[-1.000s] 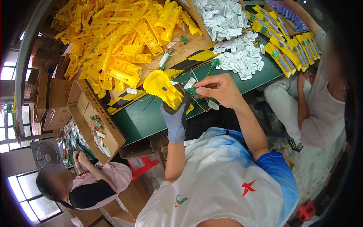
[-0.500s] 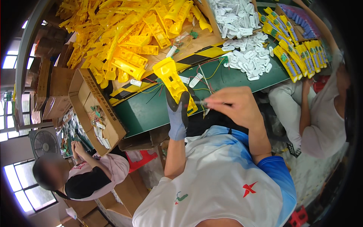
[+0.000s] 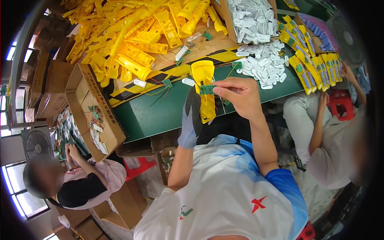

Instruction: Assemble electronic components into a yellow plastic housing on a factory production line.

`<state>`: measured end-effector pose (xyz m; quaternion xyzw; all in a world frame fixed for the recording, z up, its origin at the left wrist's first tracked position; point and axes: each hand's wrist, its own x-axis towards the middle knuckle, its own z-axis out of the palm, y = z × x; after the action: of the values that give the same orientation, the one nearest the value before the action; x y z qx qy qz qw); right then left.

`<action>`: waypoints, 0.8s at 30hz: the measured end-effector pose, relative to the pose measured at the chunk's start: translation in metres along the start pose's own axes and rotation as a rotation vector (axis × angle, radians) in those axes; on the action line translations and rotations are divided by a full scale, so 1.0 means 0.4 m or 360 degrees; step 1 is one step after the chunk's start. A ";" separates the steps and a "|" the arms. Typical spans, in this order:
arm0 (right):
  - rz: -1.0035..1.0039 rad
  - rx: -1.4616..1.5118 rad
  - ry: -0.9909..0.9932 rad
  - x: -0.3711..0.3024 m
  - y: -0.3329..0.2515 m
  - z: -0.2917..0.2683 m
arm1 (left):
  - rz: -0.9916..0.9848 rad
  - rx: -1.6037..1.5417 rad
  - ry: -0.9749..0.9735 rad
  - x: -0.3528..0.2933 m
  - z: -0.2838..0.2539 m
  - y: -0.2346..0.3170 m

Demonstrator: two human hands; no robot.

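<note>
My left hand (image 3: 191,119), in a grey glove with dark fingers, grips a long yellow plastic housing (image 3: 207,110) above the near edge of the green table. The housing stands nearly upright in view, its hollow side showing. Between thumb and fingertips, my bare right hand (image 3: 242,96) pinches a small green circuit board (image 3: 207,90), which overlaps the housing's upper half. Whether the board touches the housing I cannot tell. Just beyond lie a white plastic piece (image 3: 188,82) and another green circuit board (image 3: 167,83) with thin wires.
Yellow housings (image 3: 132,36) are heaped at the back left. White plastic parts (image 3: 262,68) lie in a pile, with more in a cardboard box behind. Yellow units (image 3: 320,72) with purple cylinders sit at right. An open carton (image 3: 114,124) stands at left. Co-workers sit on both sides.
My right hand has moved left and up, and the circuit board now shows flat in front of the housing. The housing has turned more upright and shifted slightly right.
</note>
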<state>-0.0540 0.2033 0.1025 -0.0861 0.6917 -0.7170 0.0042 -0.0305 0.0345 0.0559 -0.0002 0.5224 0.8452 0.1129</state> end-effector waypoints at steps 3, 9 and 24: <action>0.0059 0.0059 0.0082 0.002 0.022 -0.002 | 0.0010 0.0022 0.0028 -0.005 0.012 0.013; 0.0070 0.0092 0.0102 0.004 0.046 -0.005 | -0.0087 -0.0066 0.0044 -0.010 0.012 0.011; 0.0078 0.0106 0.0189 0.001 0.101 0.008 | 0.0046 0.0240 0.0231 0.013 0.031 -0.009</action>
<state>-0.0585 0.1983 0.0624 -0.0263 0.6685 -0.7431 -0.0166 -0.0336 0.0479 0.0577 -0.0453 0.5913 0.8027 0.0624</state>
